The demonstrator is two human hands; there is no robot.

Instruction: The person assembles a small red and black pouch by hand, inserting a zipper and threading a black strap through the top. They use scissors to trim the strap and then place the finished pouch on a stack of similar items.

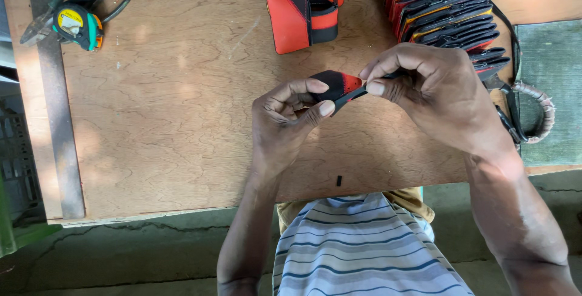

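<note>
1. Black-and-red pouch piece (337, 85) held above tabletop (182, 120), left hand (285, 120) pinching one end, right hand (424, 93) pinching the other.
2. Finished-looking stack (448, 11) behind; this piece looks unfinished.

A plywood tabletop (182, 120) with a wavy grain fills most of the view, lit by dappled sunlight that leaves pale patches across its left half. A grey metal strip (57, 126) runs along its left edge. Below the near edge lies a rough concrete floor (139, 259), grey-green and cracked, in shade. At the right a worn green mat (555, 90) covers the surface. At the far left a dark plastic crate (15, 162) sits in shadow
</note>
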